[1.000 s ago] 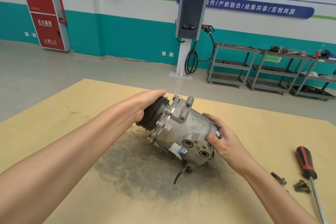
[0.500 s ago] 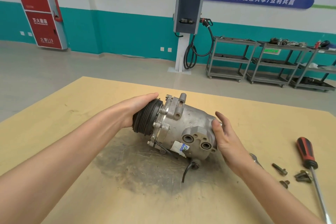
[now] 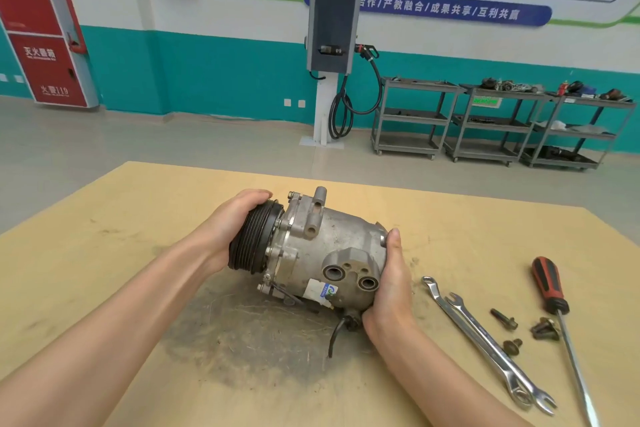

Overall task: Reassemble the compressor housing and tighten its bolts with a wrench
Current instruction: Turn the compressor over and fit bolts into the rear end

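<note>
Nearest me, both forearms reach in from the bottom edge onto the tan table point(image 3: 104, 253). My right hand point(image 3: 391, 284) cups the rear end of the compressor point(image 3: 322, 253), thumb up along the end face, fingers wrapped underneath where I cannot see them. My left hand point(image 3: 232, 222) curls over the black ribbed pulley point(image 3: 254, 243) at the opposite end, its fingertips hooked over the top rim.

The compressor sits between the two hands over a dark, greasy patch point(image 3: 242, 329) in the middle of the table; I cannot tell whether it rests on the surface or is lifted just off it. Its long axis runs left to right, slightly tilted, pulley end pointing left and a little away from me, rear cover pointing right. Two round ports point(image 3: 349, 277) face me, with a white label point(image 3: 320, 289) beside them and a black wire point(image 3: 337, 333) hanging below.

To the right lie two silver wrenches point(image 3: 485, 340), side by side and overlapping, running diagonally toward me. Just beyond them are loose bolts point(image 3: 504, 319) and a red-and-black screwdriver point(image 3: 550, 288) with its shaft pointing toward me.

Farther off, across the grey floor, stand grey metal shelf carts point(image 3: 498, 121), a charging post point(image 3: 330, 55) with a looped cable, and a red cabinet point(image 3: 41, 28) against the teal and white wall.
</note>
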{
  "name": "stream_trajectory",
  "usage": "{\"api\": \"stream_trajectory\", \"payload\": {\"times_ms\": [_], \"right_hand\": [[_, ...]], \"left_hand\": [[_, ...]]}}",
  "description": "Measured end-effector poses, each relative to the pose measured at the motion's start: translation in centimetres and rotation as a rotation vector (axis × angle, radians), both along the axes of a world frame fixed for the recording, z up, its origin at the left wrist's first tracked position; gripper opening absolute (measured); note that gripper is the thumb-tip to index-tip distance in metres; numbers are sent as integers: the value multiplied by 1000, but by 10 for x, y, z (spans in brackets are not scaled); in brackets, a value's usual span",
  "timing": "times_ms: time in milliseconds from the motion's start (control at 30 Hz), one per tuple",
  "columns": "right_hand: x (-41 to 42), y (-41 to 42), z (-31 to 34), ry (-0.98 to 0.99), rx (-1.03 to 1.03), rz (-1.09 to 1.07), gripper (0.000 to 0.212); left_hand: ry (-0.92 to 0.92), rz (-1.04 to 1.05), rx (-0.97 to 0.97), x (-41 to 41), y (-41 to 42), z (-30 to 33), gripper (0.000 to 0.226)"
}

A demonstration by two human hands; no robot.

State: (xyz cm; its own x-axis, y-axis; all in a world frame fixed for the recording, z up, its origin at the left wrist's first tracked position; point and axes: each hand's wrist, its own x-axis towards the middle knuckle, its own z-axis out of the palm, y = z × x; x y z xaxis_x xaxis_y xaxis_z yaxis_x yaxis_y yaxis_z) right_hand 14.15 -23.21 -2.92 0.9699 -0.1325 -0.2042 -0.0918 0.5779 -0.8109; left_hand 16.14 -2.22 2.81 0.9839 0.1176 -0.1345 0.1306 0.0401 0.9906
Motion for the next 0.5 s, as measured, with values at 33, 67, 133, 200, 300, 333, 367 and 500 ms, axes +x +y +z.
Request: {"api": "stream_trajectory", "payload": {"times_ms": [33, 67, 133, 200, 300, 333, 367, 500], "right_hand": [[0, -1, 0, 6, -13, -8, 52], [0, -3, -1, 0, -27, -9, 51], [-3, -11, 3, -25, -55, -4, 53], [-7, -23, 12, -59, -132, -1, 53], [-11, -51, 29, -124, -290, -3, 40], [-12, -61, 35, -140, -333, -3, 39], [-14, -71, 40, -144, -366, -8, 40], [-23, -101, 49, -123, -440, -42, 43]], "left_hand": [[12, 7, 1, -1, -2, 0, 23], [24, 11, -5, -2, -4, 1, 24], [46, 14, -38, -6, -10, 0, 25], [76, 17, -96, -11, -20, -6, 25], [112, 24, -264, -21, -43, -23, 21], [108, 20, -326, -26, -53, -29, 20], [100, 13, -376, -30, -63, -33, 22], [62, 8, -366, -33, -96, -44, 37]]}}
